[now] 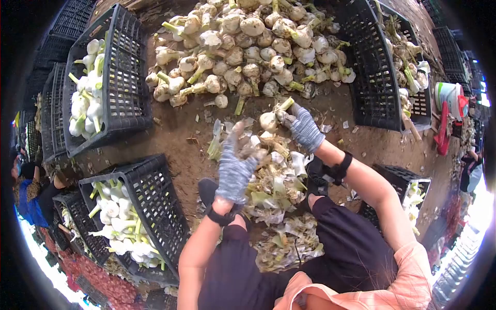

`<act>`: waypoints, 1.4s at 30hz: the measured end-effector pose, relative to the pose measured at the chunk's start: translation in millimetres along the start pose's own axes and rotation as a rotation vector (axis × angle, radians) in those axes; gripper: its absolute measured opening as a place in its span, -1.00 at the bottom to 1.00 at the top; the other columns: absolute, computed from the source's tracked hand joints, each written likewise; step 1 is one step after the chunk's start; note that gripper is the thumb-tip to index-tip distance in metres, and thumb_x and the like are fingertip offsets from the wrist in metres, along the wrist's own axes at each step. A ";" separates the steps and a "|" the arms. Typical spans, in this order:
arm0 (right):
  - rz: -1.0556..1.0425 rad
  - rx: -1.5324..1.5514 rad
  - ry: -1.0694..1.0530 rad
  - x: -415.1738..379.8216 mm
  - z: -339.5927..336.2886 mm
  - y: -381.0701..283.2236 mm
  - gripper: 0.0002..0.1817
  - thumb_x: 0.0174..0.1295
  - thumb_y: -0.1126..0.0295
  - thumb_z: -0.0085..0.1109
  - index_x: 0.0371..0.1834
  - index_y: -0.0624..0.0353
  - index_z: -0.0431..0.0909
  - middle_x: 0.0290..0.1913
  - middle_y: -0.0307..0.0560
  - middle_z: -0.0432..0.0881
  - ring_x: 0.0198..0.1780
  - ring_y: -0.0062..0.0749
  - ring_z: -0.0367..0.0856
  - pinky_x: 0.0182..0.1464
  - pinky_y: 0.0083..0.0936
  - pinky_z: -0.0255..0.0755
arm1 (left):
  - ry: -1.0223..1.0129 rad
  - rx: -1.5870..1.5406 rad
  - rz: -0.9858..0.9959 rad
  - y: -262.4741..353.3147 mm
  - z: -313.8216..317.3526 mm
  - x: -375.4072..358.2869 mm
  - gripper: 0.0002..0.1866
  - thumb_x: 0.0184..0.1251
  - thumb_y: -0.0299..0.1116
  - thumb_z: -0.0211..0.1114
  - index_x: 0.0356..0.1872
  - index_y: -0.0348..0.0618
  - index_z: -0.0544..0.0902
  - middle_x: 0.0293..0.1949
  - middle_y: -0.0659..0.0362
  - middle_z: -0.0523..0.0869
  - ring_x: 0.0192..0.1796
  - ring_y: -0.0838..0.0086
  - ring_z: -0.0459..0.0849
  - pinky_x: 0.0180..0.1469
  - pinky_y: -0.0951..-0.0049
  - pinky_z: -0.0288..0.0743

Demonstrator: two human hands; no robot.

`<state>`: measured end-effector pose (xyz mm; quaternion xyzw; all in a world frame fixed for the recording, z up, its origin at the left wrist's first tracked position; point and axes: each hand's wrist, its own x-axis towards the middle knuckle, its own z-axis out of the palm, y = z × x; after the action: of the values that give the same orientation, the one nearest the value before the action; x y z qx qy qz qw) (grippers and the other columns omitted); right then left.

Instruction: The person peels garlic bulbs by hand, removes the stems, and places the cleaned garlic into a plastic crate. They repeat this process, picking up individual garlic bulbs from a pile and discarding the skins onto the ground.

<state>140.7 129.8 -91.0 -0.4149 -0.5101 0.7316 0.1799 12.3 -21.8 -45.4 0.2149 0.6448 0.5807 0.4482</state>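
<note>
My right hand (306, 129), in a grey knit glove with dirty fingertips, is closed on a garlic bulb (268, 122) with a short cut green stem. The bulb points left, just in front of a large heap of soil-stained garlic (243, 51). My left hand (235, 173), gloved the same way, is raised to the left of that bulb. Its fingers are apart and I see nothing in them. Below and between both hands lies a pile of peeled garlic skins and leaves (276, 191), reaching back between my feet.
Black plastic crates of cleaned white garlic stand at upper left (126, 77), lower left (160, 201) and right (398, 178). Another crate (374, 77) at upper right holds rougher garlic. Beyond it are a white bucket (447, 95) and a red object (443, 132). Other people sit at both edges.
</note>
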 end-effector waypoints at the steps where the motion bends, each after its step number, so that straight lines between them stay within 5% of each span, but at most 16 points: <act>1: 0.000 0.000 -0.001 -9.5 7.7 -15.3 -0.64 0.21 0.20 0.21 -0.09 0.26 0.48 -0.24 -0.18 0.60 -0.22 -0.59 0.50 -0.12 -0.59 0.43 | -0.074 -0.076 -0.034 -4.3 3.6 1.9 -0.34 0.09 -0.48 0.37 0.25 -0.21 0.30 0.14 0.15 0.46 0.10 0.44 0.46 0.16 0.45 0.39; 3: -0.016 -0.023 -0.088 -21.5 17.5 -34.1 -0.65 0.22 0.22 0.20 -0.11 0.29 0.48 -0.28 -0.25 0.57 -0.26 -0.66 0.46 -0.17 -0.64 0.43 | -0.139 -0.238 -0.087 -4.8 8.6 5.4 -0.27 0.05 -0.48 0.41 0.28 -0.21 0.26 0.16 0.14 0.44 0.13 0.44 0.45 0.18 0.43 0.38; 5: -0.014 -0.097 -0.093 -23.4 19.8 -39.4 -0.68 0.24 0.25 0.18 -0.11 0.29 0.48 -0.29 -0.25 0.56 -0.27 -0.66 0.46 -0.18 -0.65 0.43 | -0.086 -0.019 0.096 -10.1 10.8 8.5 -0.25 0.02 -0.46 0.43 0.28 -0.22 0.26 0.16 0.11 0.44 0.15 0.41 0.44 0.21 0.41 0.35; 17: -0.023 -0.158 -0.238 -22.6 14.8 -50.2 -0.71 0.23 0.31 0.17 -0.08 0.26 0.50 -0.23 -0.27 0.57 -0.20 -0.67 0.48 -0.12 -0.64 0.41 | -0.168 -0.348 -0.031 11.1 10.1 -0.1 -0.30 0.05 -0.13 0.42 0.17 -0.26 0.35 0.06 0.11 0.50 0.11 0.41 0.48 0.21 0.40 0.34; 20: -0.089 -0.225 -0.259 -22.6 11.0 -50.8 -0.72 0.21 0.36 0.18 -0.07 0.26 0.50 -0.21 -0.25 0.59 -0.19 -0.66 0.49 -0.10 -0.63 0.42 | -0.186 -0.599 -0.118 11.0 10.6 -2.6 -0.43 0.17 -0.27 0.33 0.17 -0.23 0.34 0.02 0.14 0.52 0.00 0.49 0.54 0.04 0.43 0.49; 22: -0.144 -0.280 -0.269 -24.6 11.0 -51.9 -0.73 0.20 0.38 0.18 -0.06 0.25 0.49 -0.21 -0.24 0.59 -0.18 -0.65 0.50 -0.10 -0.63 0.43 | -0.166 -0.748 -0.276 14.1 9.2 -3.5 -0.46 0.28 -0.09 0.19 0.16 -0.20 0.37 -0.08 0.12 0.58 -0.10 0.46 0.60 -0.10 0.43 0.55; 25: -0.170 -0.245 -0.251 -30.9 12.6 -51.1 -0.74 0.17 0.40 0.20 -0.10 0.26 0.51 -0.28 -0.17 0.64 -0.26 -0.63 0.53 -0.17 -0.57 0.47 | -0.285 -0.966 -0.460 7.1 -2.7 3.2 -0.44 0.31 0.06 0.06 0.10 -0.22 0.42 -0.12 0.11 0.59 -0.29 0.34 0.60 0.08 0.16 0.49; 26: -0.172 -0.300 -0.273 -32.6 13.1 -52.1 -0.72 0.15 0.40 0.22 -0.10 0.26 0.51 -0.29 -0.14 0.64 -0.26 -0.61 0.55 -0.17 -0.55 0.48 | -0.025 -0.869 -0.622 33.7 12.8 4.8 -0.46 0.32 0.12 -0.02 0.00 -0.18 0.48 -0.42 0.19 0.60 -0.61 0.49 0.47 -0.34 0.34 0.60; 27: -0.174 -0.355 -0.294 -33.9 13.1 -52.6 -0.70 0.12 0.40 0.24 -0.09 0.26 0.50 -0.29 -0.12 0.64 -0.27 -0.59 0.56 -0.17 -0.53 0.49 | -0.022 -0.870 -0.621 26.1 4.9 9.5 -0.46 0.32 0.12 -0.02 0.00 -0.18 0.48 -0.42 0.19 0.60 -0.61 0.49 0.47 -0.34 0.34 0.60; 29: -0.163 -0.340 -0.317 -35.5 13.4 -51.4 -0.69 0.10 0.40 0.25 -0.09 0.24 0.51 -0.31 -0.06 0.64 -0.27 -0.56 0.58 -0.17 -0.52 0.49 | -0.351 -0.973 -0.907 8.9 -16.6 18.8 -0.52 0.32 0.09 -0.02 -0.13 -0.15 0.53 -0.66 0.34 0.45 -0.77 0.65 0.30 -0.75 0.59 0.29; 30: -0.209 -0.386 -0.357 -37.2 14.9 -53.3 -0.71 0.10 0.41 0.24 -0.10 0.23 0.52 -0.31 -0.06 0.65 -0.27 -0.55 0.59 -0.17 -0.52 0.49 | -0.199 -0.921 -0.967 3.9 -11.2 19.3 -0.53 0.31 0.11 -0.03 -0.22 -0.13 0.55 -0.78 0.45 0.27 -0.84 0.74 0.12 -0.86 0.68 -0.11; 33: -0.226 -0.453 -0.380 -42.6 19.0 -52.7 -0.73 0.08 0.45 0.22 -0.13 0.22 0.54 -0.31 -0.07 0.65 -0.27 -0.52 0.59 -0.17 -0.52 0.48 | -0.046 -0.729 -0.986 7.2 -9.4 18.3 -0.54 0.32 0.10 -0.03 -0.22 -0.13 0.54 -0.77 0.43 0.29 -0.84 0.70 0.13 -0.85 0.67 -0.04; 35: -0.073 -0.432 -0.241 -44.6 23.4 -51.2 -0.74 0.05 0.48 0.21 -0.15 0.23 0.54 -0.33 -0.02 0.65 -0.27 -0.46 0.60 -0.16 -0.50 0.48 | 0.075 -0.585 -0.953 17.6 -2.1 14.4 -0.56 0.34 0.09 -0.02 -0.16 -0.10 0.53 -0.72 0.41 0.31 -0.79 0.72 0.18 -0.79 0.70 0.06; 38: -0.183 -0.559 -0.081 -47.7 25.5 -36.9 -0.69 0.03 0.51 0.18 -0.10 0.29 0.49 -0.25 0.10 0.57 -0.19 -0.19 0.60 -0.10 -0.40 0.46 | 0.230 -0.140 -0.067 25.6 3.3 -0.6 -0.63 0.38 -0.03 0.05 0.03 -0.05 0.48 -0.48 0.37 0.47 -0.61 0.80 0.29 -0.61 0.75 0.23; 41: -0.280 -0.608 -0.016 -47.2 26.5 -32.9 -0.65 0.04 0.50 0.16 -0.07 0.35 0.43 -0.13 0.16 0.49 -0.09 0.00 0.53 -0.04 -0.34 0.43 | 0.098 0.432 0.377 33.9 9.8 -4.2 -0.71 0.23 -0.33 0.28 -0.05 -0.16 0.56 -0.25 0.21 0.55 -0.30 0.60 0.49 -0.23 0.58 0.44; 42: -0.339 -0.594 -0.046 -49.9 29.8 -32.7 -0.66 0.04 0.50 0.15 -0.08 0.35 0.44 -0.12 0.16 0.49 -0.08 0.00 0.53 -0.03 -0.34 0.43 | 0.098 0.432 0.377 32.1 8.9 -2.8 -0.71 0.23 -0.33 0.28 -0.05 -0.16 0.56 -0.25 0.21 0.55 -0.30 0.60 0.49 -0.23 0.58 0.44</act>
<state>141.3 91.3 -36.5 -0.3420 -0.7664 0.5201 0.1586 13.3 -11.6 -13.6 0.3932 0.7231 0.5125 0.2448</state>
